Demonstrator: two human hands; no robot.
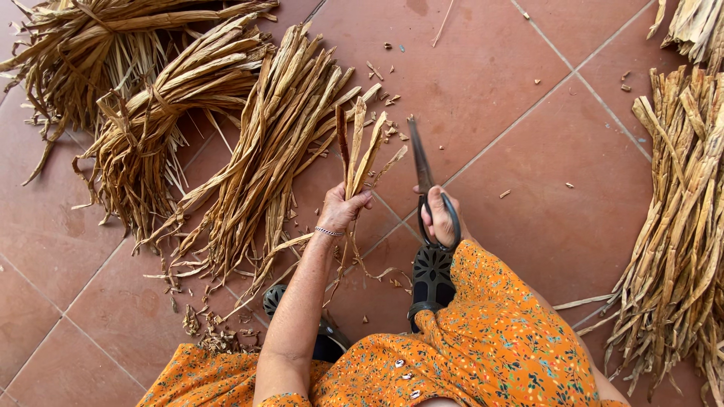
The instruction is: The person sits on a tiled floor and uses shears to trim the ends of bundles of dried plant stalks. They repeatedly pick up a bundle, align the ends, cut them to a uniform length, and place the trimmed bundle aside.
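Here I see my left hand (pixel 341 208) gripping one small bunch of dried strips (pixel 356 147); at three o'clock my right hand (pixel 437 218) clasps one pair of scissors (pixel 422 169), blades together. Three bundles (pixel 271 143) lie at ten o'clock, one pile (pixel 679 218) at three.

Dried tan leaf strips (pixel 356 151) upright, fanned; dark scissors (pixel 422 169) closed.

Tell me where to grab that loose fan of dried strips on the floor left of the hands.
Probably at the narrow waist of the loose bundle, coming from above: the strips run parallel there, while the upper ends splay and the lower ends fray. The left hand is nearest.
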